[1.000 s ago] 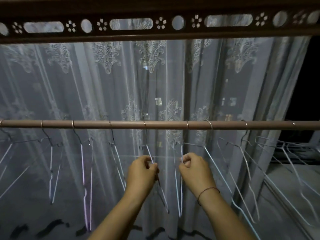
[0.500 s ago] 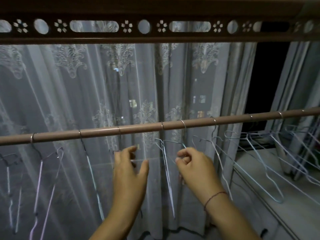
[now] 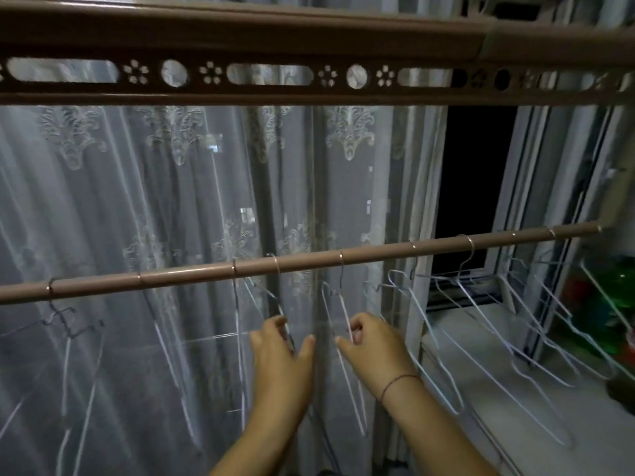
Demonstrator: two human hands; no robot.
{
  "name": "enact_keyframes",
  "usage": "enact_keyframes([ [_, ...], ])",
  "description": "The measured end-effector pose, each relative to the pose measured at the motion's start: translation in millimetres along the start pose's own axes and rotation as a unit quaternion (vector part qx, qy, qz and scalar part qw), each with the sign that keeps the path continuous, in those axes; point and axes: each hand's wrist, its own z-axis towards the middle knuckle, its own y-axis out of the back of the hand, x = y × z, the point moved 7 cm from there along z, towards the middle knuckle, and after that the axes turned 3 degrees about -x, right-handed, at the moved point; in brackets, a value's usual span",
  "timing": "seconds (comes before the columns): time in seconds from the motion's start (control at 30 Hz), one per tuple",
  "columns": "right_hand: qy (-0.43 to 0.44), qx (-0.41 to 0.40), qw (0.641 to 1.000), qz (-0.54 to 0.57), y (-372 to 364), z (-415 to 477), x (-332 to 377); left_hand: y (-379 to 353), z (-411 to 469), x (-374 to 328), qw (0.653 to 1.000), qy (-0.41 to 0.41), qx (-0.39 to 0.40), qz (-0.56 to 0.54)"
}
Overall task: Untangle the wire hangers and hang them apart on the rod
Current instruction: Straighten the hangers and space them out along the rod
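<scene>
A brown rod (image 3: 192, 274) slopes up to the right across the view. Several thin wire hangers hang from it by their hooks. Those on the left (image 3: 68, 324) hang spaced apart. Those on the right (image 3: 481, 304) overlap in a cluster and slant toward the sill. My right hand (image 3: 374, 345) pinches the upper wire of a pale hanger (image 3: 330, 304) just below the rod. My left hand (image 3: 281, 355) is beside it with fingers spread. Its fingertips are at the wire of the neighbouring hanger (image 3: 275, 297), without a clear hold on it.
A brown perforated beam (image 3: 275, 77) runs overhead. Behind the rod hangs a sheer patterned curtain (image 3: 137, 201). To its right are a dark window opening (image 3: 474, 183) and a pale sill (image 3: 481, 359). Something green and red (image 3: 611, 304) lies at the far right.
The view has swung to the right along the rod and both hands have moved that way. My left hand let go of its hanger and spread its fingers. My right hand stays pinched on a wire.
</scene>
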Motion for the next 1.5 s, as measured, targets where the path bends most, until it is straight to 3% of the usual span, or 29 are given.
enact_keyframes([
  [0.17, 0.035, 0.001, 0.998, 0.044, 4.9, 13.5, -13.5, -18.0, -0.4, 8.1, 0.999, 0.033, -0.031, 0.010],
  [0.27, 0.054, -0.005, 0.997, 0.060, 15.3, 18.2, -21.1, -27.4, -4.7, 6.8, 0.997, 0.051, -0.037, -0.042],
  [0.87, 0.030, -0.012, 0.994, 0.108, 41.0, 24.5, -43.8, -60.7, -7.1, 4.1, 0.995, 0.044, -0.022, -0.086],
  [0.93, 0.032, -0.040, 0.993, 0.102, 52.4, 22.4, -44.2, -51.1, -8.6, -1.1, 0.997, 0.010, -0.055, -0.047],
  [1.03, 0.051, -0.146, 0.987, 0.050, 83.4, 17.2, -46.5, -36.9, -14.7, -20.8, 0.992, -0.072, -0.100, -0.017],
  [1.1, 0.034, -0.166, 0.985, 0.018, 92.4, 19.0, -56.4, -40.8, -18.7, -34.6, 0.989, -0.120, -0.081, -0.028],
  [1.17, -0.008, -0.129, 0.992, -0.006, 90.1, 25.1, -70.2, -53.4, -20.6, -43.7, 0.989, -0.138, -0.044, -0.041],
  [1.3, -0.032, -0.084, 0.996, -0.008, 84.3, 31.4, -83.7, -80.1, -14.0, -49.5, 0.993, -0.101, 0.011, -0.053],
  [1.5, -0.015, -0.083, 0.996, 0.015, 93.9, 34.9, -97.5, -100.5, -11.5, -55.5, 0.995, -0.078, 0.015, -0.058],
])
